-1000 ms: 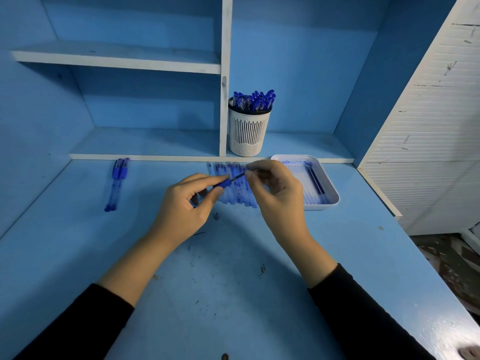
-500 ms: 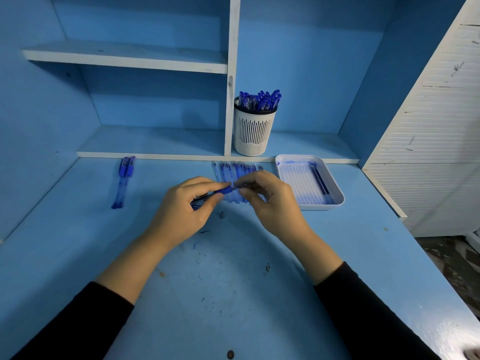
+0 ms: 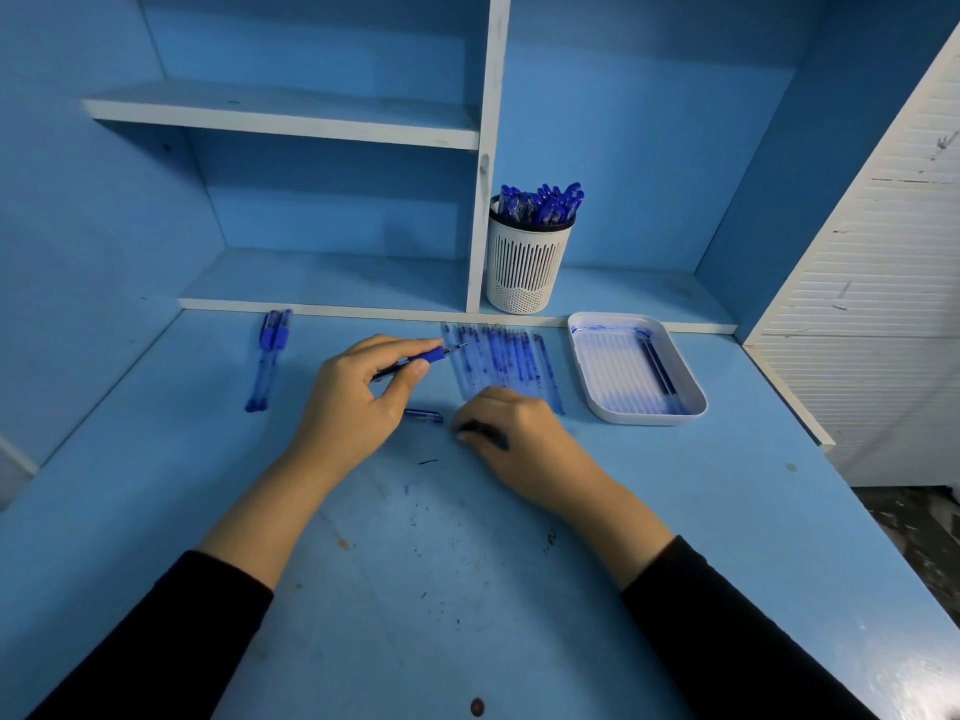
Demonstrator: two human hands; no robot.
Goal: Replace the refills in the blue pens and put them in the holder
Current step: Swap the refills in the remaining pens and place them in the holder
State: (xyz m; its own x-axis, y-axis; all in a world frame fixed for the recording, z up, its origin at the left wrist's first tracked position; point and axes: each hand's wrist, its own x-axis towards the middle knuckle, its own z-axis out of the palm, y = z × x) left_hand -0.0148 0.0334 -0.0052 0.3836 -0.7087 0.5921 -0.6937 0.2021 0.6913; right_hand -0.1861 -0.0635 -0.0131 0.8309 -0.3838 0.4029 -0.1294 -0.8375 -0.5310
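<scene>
My left hand [image 3: 353, 402] grips a blue pen [image 3: 434, 354] over the desk, its bare tip pointing up and right toward a row of used, ink-stained refills [image 3: 498, 361]. A blue pen cap [image 3: 423, 415] lies on the desk between my hands. My right hand [image 3: 519, 433] is down on the desk just right of the cap, fingers bent, with a dark patch beneath them that I cannot make out. The white slotted holder [image 3: 524, 267] stands on the low shelf, full of several blue pens. Two more blue pens [image 3: 267, 361] lie at the far left.
A white tray [image 3: 691, 387] at the right holds dark refills [image 3: 657, 366] against its right side. A white slatted panel [image 3: 883, 283] bounds the desk on the right. Ink specks mark the desk in front of me.
My right hand left the pen's tip and dropped to the desk beside the cap. My left hand kept the pen and stayed about where it was.
</scene>
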